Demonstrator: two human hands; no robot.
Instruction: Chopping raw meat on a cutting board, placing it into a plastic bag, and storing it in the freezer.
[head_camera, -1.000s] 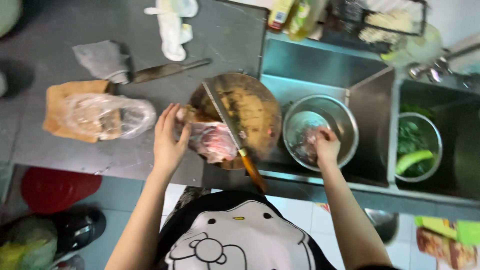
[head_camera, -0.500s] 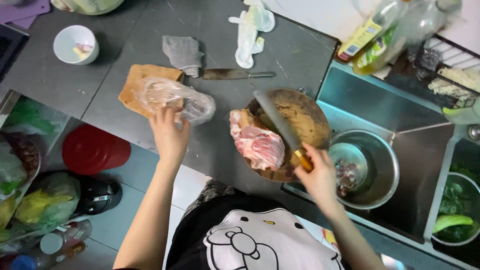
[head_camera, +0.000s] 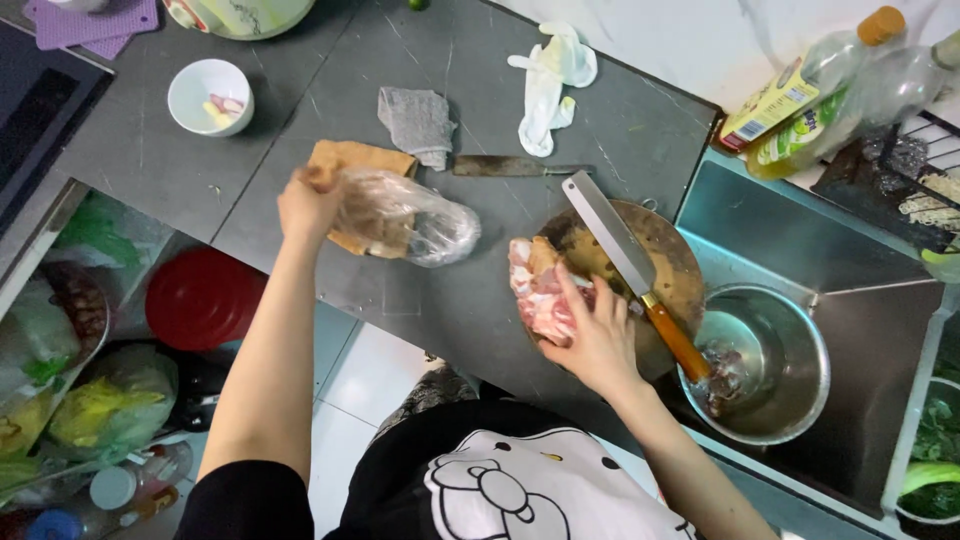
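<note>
Light was even and bright from overhead, shadows soft; the left hand (head_camera: 310, 205) was motion-blurred, and edges bowed slightly.

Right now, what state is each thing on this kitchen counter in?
left hand: gripping the clear plastic bag
clear plastic bag: crumpled, lying over a brown board
right hand: resting on the raw meat
raw meat: uncut slab on the round chopping board
cleaver: lying flat on the board, unheld
steel bowl: in the sink, holding some water
white gloves: off, crumpled
</note>
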